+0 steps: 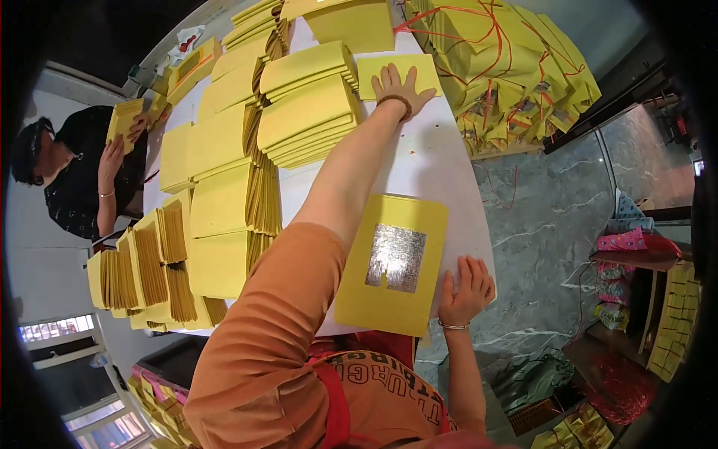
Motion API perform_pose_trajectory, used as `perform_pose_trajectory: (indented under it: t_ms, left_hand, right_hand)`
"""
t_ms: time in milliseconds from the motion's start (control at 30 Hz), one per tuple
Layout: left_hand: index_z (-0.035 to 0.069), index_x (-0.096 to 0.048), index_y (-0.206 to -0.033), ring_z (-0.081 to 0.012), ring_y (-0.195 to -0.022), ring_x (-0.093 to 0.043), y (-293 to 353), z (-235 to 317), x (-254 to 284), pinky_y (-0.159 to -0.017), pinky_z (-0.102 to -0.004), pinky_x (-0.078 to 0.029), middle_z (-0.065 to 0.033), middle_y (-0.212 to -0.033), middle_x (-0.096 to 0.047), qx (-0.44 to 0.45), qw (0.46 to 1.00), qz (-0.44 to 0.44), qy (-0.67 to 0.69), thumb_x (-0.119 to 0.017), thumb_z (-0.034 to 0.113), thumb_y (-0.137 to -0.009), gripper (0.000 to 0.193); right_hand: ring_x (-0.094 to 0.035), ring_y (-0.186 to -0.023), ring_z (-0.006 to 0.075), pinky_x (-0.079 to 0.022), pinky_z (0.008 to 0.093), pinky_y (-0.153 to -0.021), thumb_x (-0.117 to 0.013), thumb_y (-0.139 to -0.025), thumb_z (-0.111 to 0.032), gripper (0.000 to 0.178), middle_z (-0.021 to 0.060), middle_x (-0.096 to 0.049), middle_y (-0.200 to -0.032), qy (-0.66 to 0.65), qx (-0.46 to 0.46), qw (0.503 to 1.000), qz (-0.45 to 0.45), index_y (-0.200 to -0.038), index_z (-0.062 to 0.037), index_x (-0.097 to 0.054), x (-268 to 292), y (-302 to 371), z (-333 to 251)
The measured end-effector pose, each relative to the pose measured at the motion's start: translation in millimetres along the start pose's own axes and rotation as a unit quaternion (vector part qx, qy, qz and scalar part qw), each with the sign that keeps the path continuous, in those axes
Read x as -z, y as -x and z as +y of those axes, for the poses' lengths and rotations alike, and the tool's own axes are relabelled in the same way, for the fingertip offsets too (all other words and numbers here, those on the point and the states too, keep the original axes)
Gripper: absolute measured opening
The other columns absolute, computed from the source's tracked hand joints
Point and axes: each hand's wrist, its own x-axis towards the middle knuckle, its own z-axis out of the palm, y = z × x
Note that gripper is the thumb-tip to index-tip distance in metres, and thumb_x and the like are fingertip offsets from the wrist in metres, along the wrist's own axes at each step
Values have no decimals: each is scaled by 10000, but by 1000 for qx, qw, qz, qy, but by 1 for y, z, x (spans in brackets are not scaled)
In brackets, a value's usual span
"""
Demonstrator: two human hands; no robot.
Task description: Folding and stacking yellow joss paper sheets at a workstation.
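The left hand [401, 90] is at the far end of the white table [465, 217], and from my seat far away I see it lying flat on a plain yellow paper [366, 73]. Its fingers are spread wide and it pinches nothing. The right hand [467, 290] rests palm down at the table's edge, fingers loose and close together, with nothing in it that I can see.

Between the person's body and the far paper lies the yellow sheet with a shiny silver patch [396, 307]. It is flat on the table, just beside the right hand. I think this one is well on its way, since the silver is on it. The bottom of the silver has a small yellow notch, and I can't tell if that is meant to be there.

I think lots is left. Big yellow stacks [221, 206] fill the left side, and I see no silver on their tops. The bundles tied with red string [516, 56] past the table look more done to me. Across the table, a co-worker [82, 165] holds a yellow bunch [124, 123] too.
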Motion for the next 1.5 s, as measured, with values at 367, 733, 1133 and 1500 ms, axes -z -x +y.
perform_pose_trajectory:
  t_ms: [367, 733, 1133, 1500]
  left_hand:
    - [191, -214, -1407, -353, -1348, -68, -1, 4, -19, -1050, -529, -30, -219, -1448, -114, -4, 991, 131, -38, -241, 596, -869, 674]
    - [131, -341, -1338, -361, -1275, -256, 22, 14, 18, -1009, -501, -216, -207, -1397, -255, -59, 982, 165, -74, -316, 484, -898, 564]
    - [36, -625, -987, -100, -637, -557, 292, 16, 6, -568, -221, -453, -66, -815, -589, -16, 816, -26, 577, -497, 81, -860, 186]
    - [-12, -599, -985, -68, -576, -517, 342, -14, -45, -520, -209, -424, -41, -681, -577, -19, 812, -15, 583, -505, 94, -870, 183]
  right_hand:
    - [-435, -1151, 230, -248, 437, -966, -568, -790, -252, 336, 26, -538, -1160, 0, 1, 1000, 0, -1088, -99, -577, -2, -2, -1]
    - [-444, -1139, 214, -263, 425, -948, -574, -791, -257, 317, 12, -542, -1149, -7, 11, 1000, 26, -1075, -117, -590, 0, 5, 1]
    - [-466, -1119, 234, -284, 401, -950, -542, -836, -262, 295, 51, -559, -1133, -138, -20, 990, 20, -1077, -103, -603, 3, 5, 16]
    - [-530, -956, 327, -416, 397, -824, -599, -787, -242, 413, 144, -552, -1051, -250, -31, 964, -91, -1124, -10, -541, 22, 29, -30]
